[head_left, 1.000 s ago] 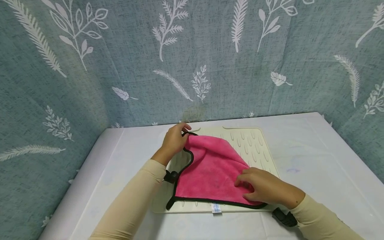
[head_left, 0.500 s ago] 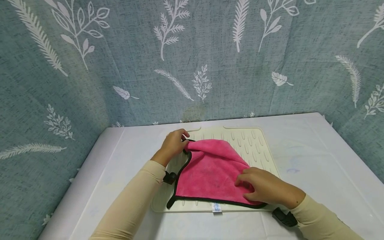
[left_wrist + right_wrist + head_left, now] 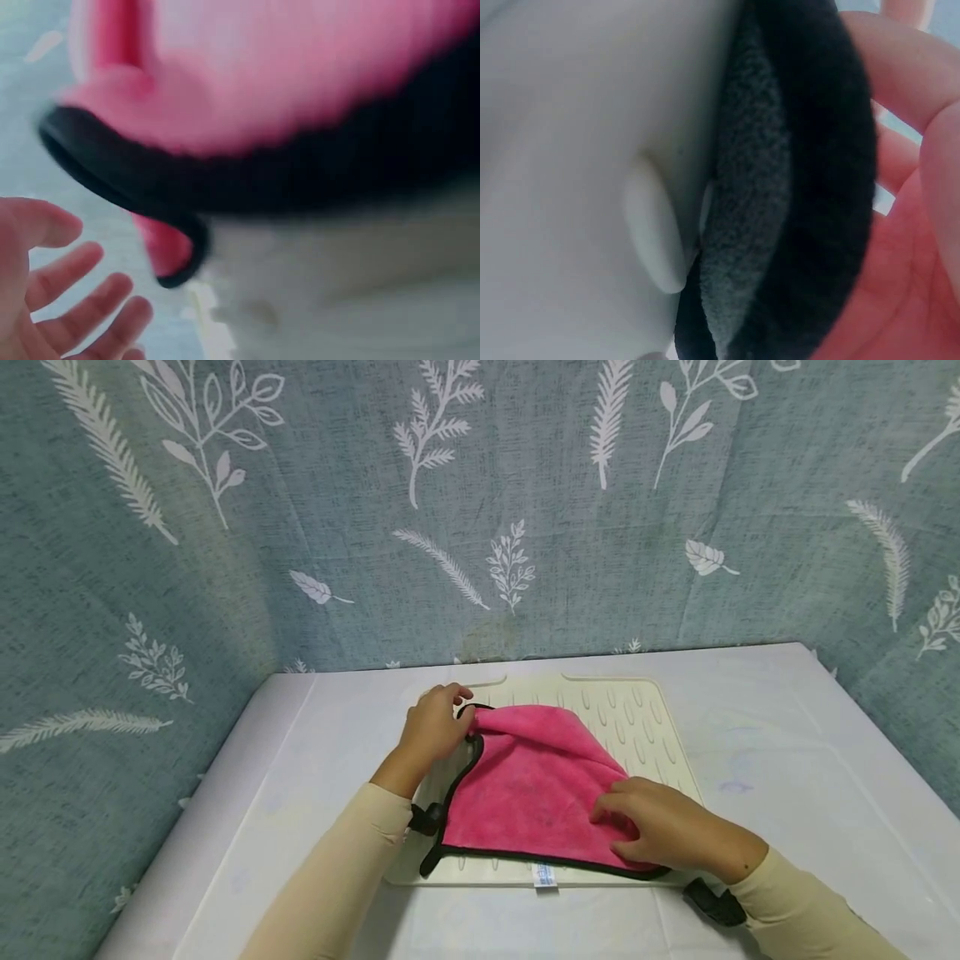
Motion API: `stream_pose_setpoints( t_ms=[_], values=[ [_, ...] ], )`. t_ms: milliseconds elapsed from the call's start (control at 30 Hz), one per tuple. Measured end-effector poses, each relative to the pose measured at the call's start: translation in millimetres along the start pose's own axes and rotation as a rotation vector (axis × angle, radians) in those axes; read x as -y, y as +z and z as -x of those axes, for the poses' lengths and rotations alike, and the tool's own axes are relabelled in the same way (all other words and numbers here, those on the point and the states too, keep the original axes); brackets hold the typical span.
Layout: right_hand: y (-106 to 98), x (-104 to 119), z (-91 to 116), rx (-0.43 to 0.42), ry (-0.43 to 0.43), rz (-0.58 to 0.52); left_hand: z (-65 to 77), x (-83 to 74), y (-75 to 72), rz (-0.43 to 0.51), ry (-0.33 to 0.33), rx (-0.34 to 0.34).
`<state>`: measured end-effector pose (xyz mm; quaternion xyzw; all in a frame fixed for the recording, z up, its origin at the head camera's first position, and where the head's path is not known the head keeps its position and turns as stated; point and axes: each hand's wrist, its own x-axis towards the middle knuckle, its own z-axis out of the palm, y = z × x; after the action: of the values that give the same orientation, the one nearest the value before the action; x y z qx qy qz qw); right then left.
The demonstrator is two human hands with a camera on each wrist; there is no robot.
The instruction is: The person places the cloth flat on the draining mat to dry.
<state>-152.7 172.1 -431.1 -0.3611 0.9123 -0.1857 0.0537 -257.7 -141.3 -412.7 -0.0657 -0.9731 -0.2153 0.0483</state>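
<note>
One pink plush cloth [image 3: 525,793], black-bound, with a grey underside showing in the right wrist view; lies rumpled over a cream mat [image 3: 637,718], its upper edge turned into a soft fold. One white label [image 3: 543,874], blue print, at the cloth's 6 o'clock edge. The mat, patterned with raised oval ridges, lies on a white-covered table [image 3: 765,735]. One left hand [image 3: 433,727], at the cloth's 10 o'clock corner; thumb and fingers parted, grasping nothing; contact uncertain. One right hand [image 3: 663,827], over the cloth at 4 o'clock; fingers loosely bent, thumb apart, with no grip evident. Two beige sleeves [image 3: 330,877]. One blue-grey fabric backdrop [image 3: 337,510], white leaf print, at 12 o'clock.
</note>
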Motion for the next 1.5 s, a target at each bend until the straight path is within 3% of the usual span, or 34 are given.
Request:
stream_pose_setpoints(
  t_ms=[167,467,667,833,1067,1200,1333,1500],
  values=[
    [-0.1,0.7,-0.4,0.002,-0.001,-0.008,27.7,-8.1,-9.1,0.056,0.071,-0.080],
    [0.1,0.5,0.2,-0.011,-0.009,0.003,76.5,-18.3,-12.5,0.054,0.228,-0.191],
    [0.7,0.9,-0.1,-0.015,-0.008,-0.016,99.5,-24.7,-9.4,0.047,0.303,-0.145],
    [1.9,1.0,0.1,-0.017,-0.002,-0.015,108.6,-30.6,-6.6,-0.002,0.308,-0.051],
    [-3.3,1.5,1.6,-0.001,0.019,-0.064,112.9,-30.8,0.4,-0.033,0.328,-0.012],
    [-15.3,1.9,0.2,-0.096,0.066,-0.119,112.0,-29.1,1.2,-0.038,0.328,0.020],
    [-28.0,-2.2,-6.6,-0.226,0.144,-0.095,113.3,-27.1,7.0,-0.040,0.327,0.049],
    [-46.2,-16.1,-31.6,-0.215,0.210,-0.101,112.8,-23.5,9.8,-0.081,0.335,0.073]
  ],
)
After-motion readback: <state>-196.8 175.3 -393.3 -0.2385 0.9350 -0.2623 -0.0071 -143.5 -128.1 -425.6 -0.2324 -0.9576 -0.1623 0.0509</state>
